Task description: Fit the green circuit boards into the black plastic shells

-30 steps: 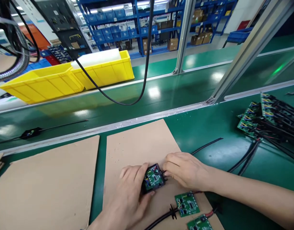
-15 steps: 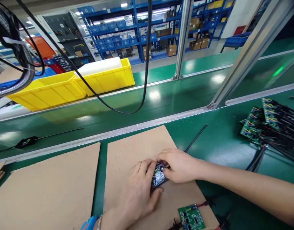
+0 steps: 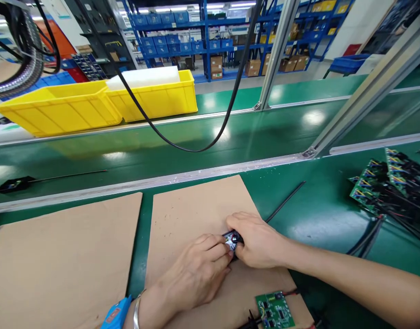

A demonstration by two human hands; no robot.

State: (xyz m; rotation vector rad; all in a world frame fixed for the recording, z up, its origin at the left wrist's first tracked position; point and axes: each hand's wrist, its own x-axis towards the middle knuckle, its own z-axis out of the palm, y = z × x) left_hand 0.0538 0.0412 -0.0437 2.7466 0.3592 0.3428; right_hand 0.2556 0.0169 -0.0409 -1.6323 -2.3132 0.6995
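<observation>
A small black case with a circuit board inside (image 3: 231,241) is held between both hands over the right cardboard sheet (image 3: 182,214). My left hand (image 3: 201,269) grips its left side with bent fingers, covering much of it. My right hand (image 3: 256,237) pinches the right end between thumb and fingers. A black cable (image 3: 285,201) extends up and right from behind my right hand. Below the hands, a green circuit board (image 3: 275,310) with wires lies on the cardboard's lower edge.
Another cardboard sheet (image 3: 69,256) lies left, with a blue tool (image 3: 117,314) near my left wrist. Wired boards (image 3: 370,183) are piled right. Yellow bins (image 3: 155,100) stand beyond the metal rail (image 3: 196,174); a black cable (image 3: 192,150) hangs ahead.
The fingers of my left hand have moved over the case and now cover more of its board. My right hand has closed around the right end. The camera view has shifted slightly.
</observation>
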